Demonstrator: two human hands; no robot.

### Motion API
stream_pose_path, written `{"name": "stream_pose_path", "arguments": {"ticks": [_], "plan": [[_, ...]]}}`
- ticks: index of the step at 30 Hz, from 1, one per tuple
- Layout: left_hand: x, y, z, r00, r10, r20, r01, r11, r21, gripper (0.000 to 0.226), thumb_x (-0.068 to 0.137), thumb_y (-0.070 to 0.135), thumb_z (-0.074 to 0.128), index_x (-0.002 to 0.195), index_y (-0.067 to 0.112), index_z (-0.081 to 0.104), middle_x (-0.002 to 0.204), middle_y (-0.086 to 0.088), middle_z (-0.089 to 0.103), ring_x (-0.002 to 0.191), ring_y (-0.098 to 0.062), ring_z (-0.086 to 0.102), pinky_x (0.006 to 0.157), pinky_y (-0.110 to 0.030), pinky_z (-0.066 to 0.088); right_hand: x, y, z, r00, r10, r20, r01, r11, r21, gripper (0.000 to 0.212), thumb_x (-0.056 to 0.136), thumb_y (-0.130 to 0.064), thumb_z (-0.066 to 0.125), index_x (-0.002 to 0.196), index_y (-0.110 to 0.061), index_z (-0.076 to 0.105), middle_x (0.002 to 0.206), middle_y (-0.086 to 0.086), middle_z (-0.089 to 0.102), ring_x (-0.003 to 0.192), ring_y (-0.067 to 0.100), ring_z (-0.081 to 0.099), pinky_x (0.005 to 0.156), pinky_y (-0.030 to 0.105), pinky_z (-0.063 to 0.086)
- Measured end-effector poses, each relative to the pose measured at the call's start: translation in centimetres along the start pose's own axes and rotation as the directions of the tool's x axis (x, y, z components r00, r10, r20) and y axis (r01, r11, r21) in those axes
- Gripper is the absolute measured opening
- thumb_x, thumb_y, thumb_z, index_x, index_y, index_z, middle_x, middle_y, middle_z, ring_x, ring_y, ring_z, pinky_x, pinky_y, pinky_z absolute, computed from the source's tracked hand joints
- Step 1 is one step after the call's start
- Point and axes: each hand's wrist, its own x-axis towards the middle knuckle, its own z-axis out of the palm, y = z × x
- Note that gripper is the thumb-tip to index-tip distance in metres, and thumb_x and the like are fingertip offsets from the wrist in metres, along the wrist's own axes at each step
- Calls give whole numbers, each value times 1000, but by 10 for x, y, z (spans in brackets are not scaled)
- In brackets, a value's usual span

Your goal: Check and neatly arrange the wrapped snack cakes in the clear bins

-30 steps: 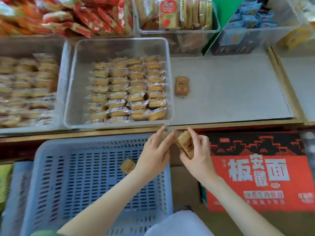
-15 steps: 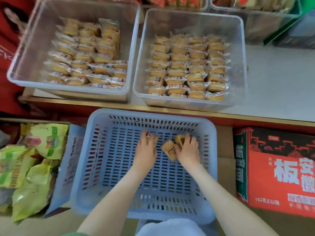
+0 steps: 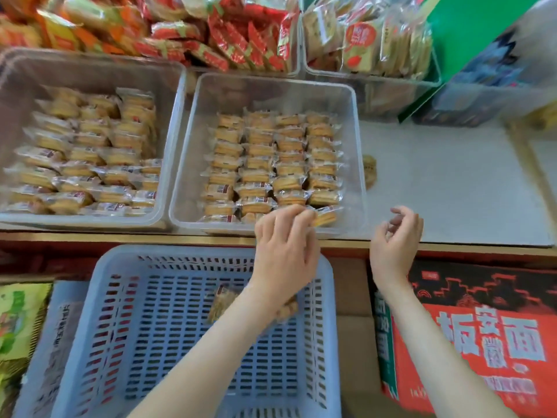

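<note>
Stock check at a snack stall: a person's left grip (image 3: 286,245) reaches over the near wall of the right-hand clear bin (image 3: 271,92), fingers curled down and seemingly pinched on a wrapped snack cake (image 3: 325,218) at the bin's near right corner, though blur leaves the hold less than certain. The right grip (image 3: 395,236) hangs above the table's near edge, just right of that bin, fingers loosely bent and apart, holding nothing. The bin's cakes lie in four tidy columns, while a second clear bin (image 3: 75,76) beside it, toward the table's left end, holds a looser spread. One stray cake (image 3: 369,173) lies on the bare table (image 3: 452,182) just outside the right-hand bin's right wall. Below the table's near edge, a blue slotted basket (image 3: 150,327) holds at least two more cakes (image 3: 221,303), partly hidden by the left forearm. Each cake looks light and soft, sealed in thin, slick, crinkly film. Squeezed on its broad faces, it would likely crush or crumble. The safer hold, by this view, is a gentle pinch across the two short sides, or on the crimped film end, before sliding it flat into the row's gap. Red snack packs (image 3: 211,31) fill the bins at the table's far edge, and a red carton (image 3: 482,342) stands beside the basket
</note>
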Motion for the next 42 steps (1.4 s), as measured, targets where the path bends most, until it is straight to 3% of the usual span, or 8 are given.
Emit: {"name": "stream_pose_path", "arguments": {"ticks": [6, 9, 15, 22, 27, 33, 38, 42], "plan": [[48, 1, 33, 978, -96, 187, 30, 944, 329, 44, 96, 44, 43, 106, 13, 73, 123, -12, 66, 109, -28, 63, 102, -42, 42, 106, 32, 46, 888, 63, 456, 48, 973, -227, 89, 88, -21, 66, 154, -20, 5, 156, 20, 14, 141, 35, 17, 114, 46, 20], [46, 1, 34, 972, -126, 199, 44, 927, 373, 42, 96, 40, 42, 103, 13, 74, 123, -12, 67, 110, -27, 64, 105, -40, 40, 131, 39, 69, 790, 63, 610, 224, 897, -381, 78, 91, -36, 60, 153, -29, 11, 160, 15, 1, 141, 41, 18, 112, 52, 24], [47, 4, 31, 977, -125, 170, 52, 923, 382, 35, 91, 31, 45, 94, 12, 75, 114, -8, 70, 99, -24, 66, 97, -36, 39, 120, 42, 73, 851, 52, 523, 160, 923, -351, 53, 86, -10, 54, 137, -12, 38, 146, 12, 32, 117, 43, 43, 97, 42, 36], [42, 8, 23, 969, -107, 223, 40, 957, 286, 36, 95, 30, 42, 95, 11, 73, 110, -6, 69, 92, -26, 66, 78, -36, 48, 15, 16, -20, 927, -53, 372, 147, 963, -227, 70, 92, -9, 52, 153, -18, 20, 160, 4, 17, 131, 28, 26, 109, 40, 28], [8, -11, 5, 939, 198, 283, -234, 967, 100, 32, 99, 21, 45, 118, 6, 65, 125, -11, 64, 114, -28, 58, 101, -39, 37, -84, -16, -63, 938, -97, 332, 138, 985, -102, 76, 85, -7, 65, 150, -11, 26, 152, 8, 32, 135, 15, 29, 113, 11, 10], [-61, -56, -55, 887, 116, 447, -174, 981, 91, 53, 94, 15, 39, 146, 7, 37, 153, -13, 36, 145, -26, 25, 120, -44, 15, -177, -48, -25, 793, -150, 590, 182, 983, 5, 78, 86, -16, 66, 150, -16, 21, 150, 3, 29, 139, 14, 26, 113, 31, 31], [-115, -110, -101, 763, -126, 634, -65, 961, 269, 53, 82, 13, 65, 134, 2, 55, 146, -22, 45, 134, -37, 44, 110, -51, 33, -206, -45, 48, 656, 148, 740, 8, 979, -202, 72, 95, -18, 56, 152, -11, 13, 156, 7, 18, 144, 21, 19, 117, 32, 25], [-143, -138, -125, 623, -299, 723, -1, 924, 382, 60, 80, 11, 74, 135, 0, 52, 148, -26, 40, 137, -40, 40, 109, -53, 34, -214, -42, 88, 594, 170, 786, 71, 962, -262, 63, 97, -10, 50, 151, -8, 17, 157, 9, 18, 145, 23, 18, 118, 34, 21]]}}
